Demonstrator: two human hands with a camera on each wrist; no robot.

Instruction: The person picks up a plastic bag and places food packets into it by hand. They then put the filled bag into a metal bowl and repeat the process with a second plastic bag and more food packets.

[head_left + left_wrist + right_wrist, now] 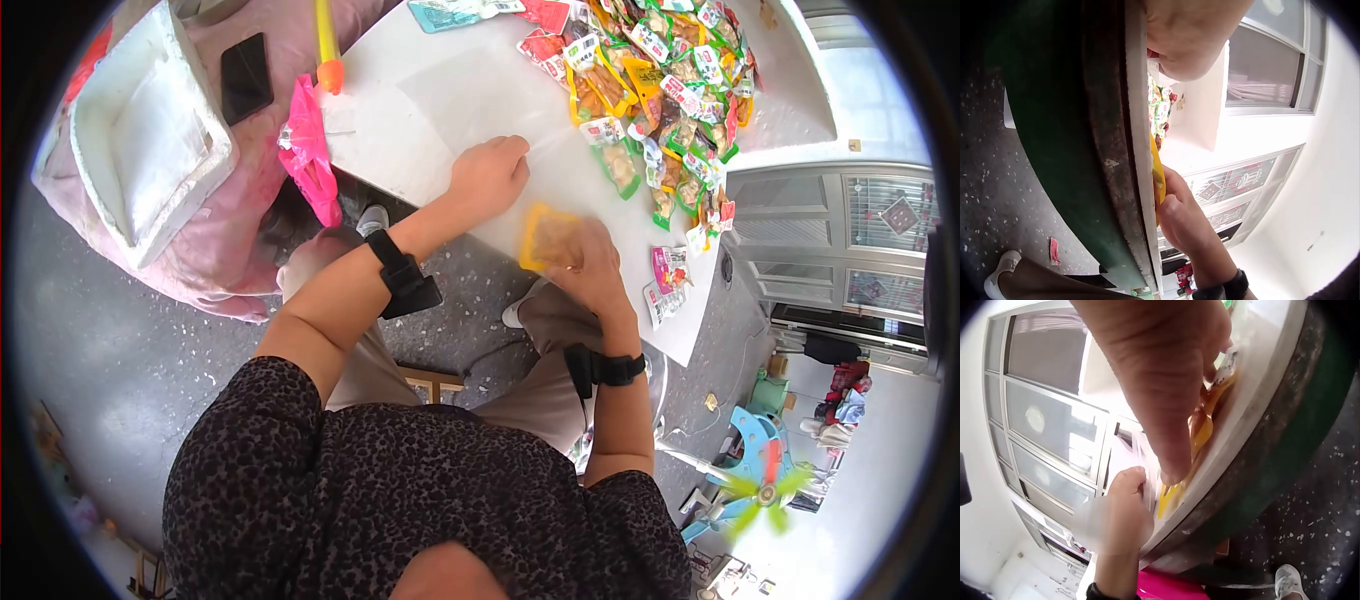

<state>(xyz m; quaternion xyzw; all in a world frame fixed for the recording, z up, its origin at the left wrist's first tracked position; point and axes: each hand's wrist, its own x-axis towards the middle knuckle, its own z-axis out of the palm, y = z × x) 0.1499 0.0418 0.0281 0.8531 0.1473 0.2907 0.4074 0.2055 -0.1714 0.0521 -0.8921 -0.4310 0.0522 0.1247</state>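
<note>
In the head view my right hand (590,265) holds a yellow-edged snack packet (543,238) near the table's front edge, blurred by motion. The right wrist view shows its thumb and fingers on the packet (1200,428), close over the tabletop. My left hand (490,178) is over the table to the left of the packet, fingers curled. Between its thumb and forefinger is the edge of a clear plastic bag (450,98), which lies spread on the white table (375,130). The palm side of the left hand is hidden in the head view.
A heap of colourful snack packets (665,95) covers the table's far right. Two small packets (668,280) lie near the right corner. A pink plastic bag (312,150) hangs at the left edge. Beyond it are a white foam box (150,140) and a phone (246,77).
</note>
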